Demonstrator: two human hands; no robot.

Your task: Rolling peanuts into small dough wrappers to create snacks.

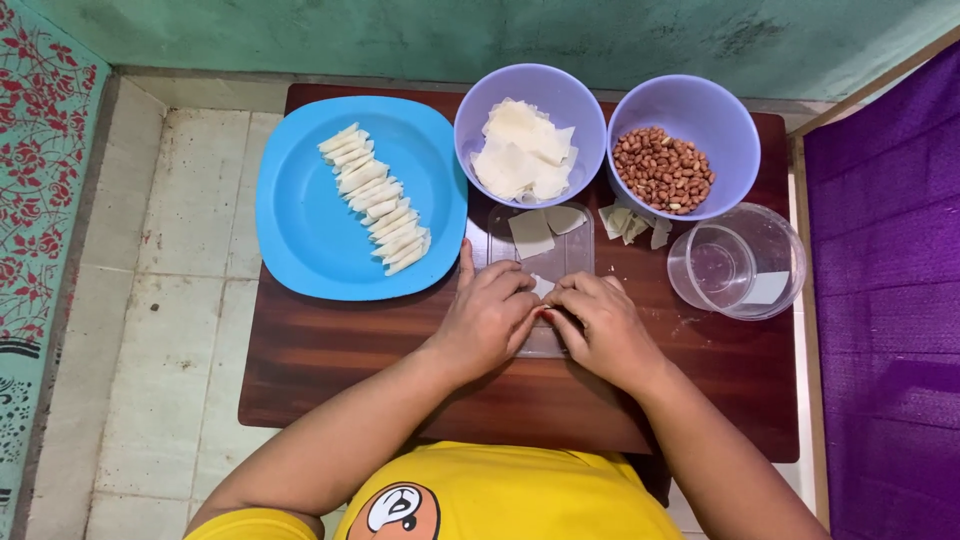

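My left hand [487, 318] and my right hand [600, 325] meet at the middle of a small brown wooden table [330, 370]. Together their fingertips pinch a small pale dough wrapper [542, 287] over a clear plastic board [575, 258]. Two loose wrapper squares [532, 233] lie on the board just beyond the hands. The hands hide most of the held wrapper.
A blue plate [300, 230] at the left holds a row of several rolled white pieces [375, 198]. One purple bowl [478, 120] holds stacked wrappers, another purple bowl [640, 110] peanuts. A clear plastic cup [745, 262] stands at the right. Tiled floor lies left, purple cloth right.
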